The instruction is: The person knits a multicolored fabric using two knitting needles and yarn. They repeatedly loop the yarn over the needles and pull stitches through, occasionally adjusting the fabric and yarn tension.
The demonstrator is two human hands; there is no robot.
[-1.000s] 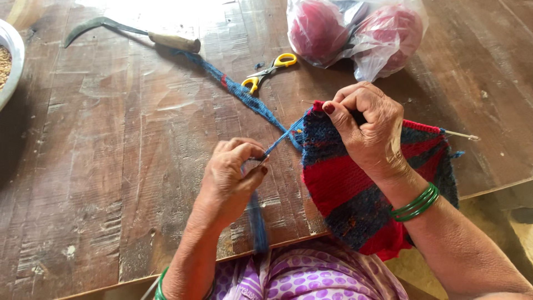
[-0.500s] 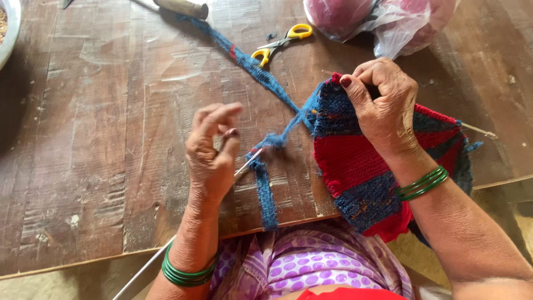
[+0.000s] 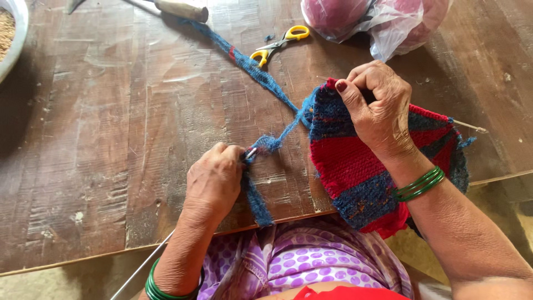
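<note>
Knitting needle [image 3: 251,154] points toward upper right

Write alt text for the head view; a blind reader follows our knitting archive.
Over a worn wooden table, the right hand grips the top edge of a red-and-blue knitted piece, while the left hand pinches a blue yarn strand leading to it. Yellow-handled scissors lie beyond.

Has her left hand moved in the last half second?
Yes. The left hand has closed into a fist and dropped toward the table's near edge; its fingers, raised and spread before, now pinch the blue yarn at the needle tip.
</note>
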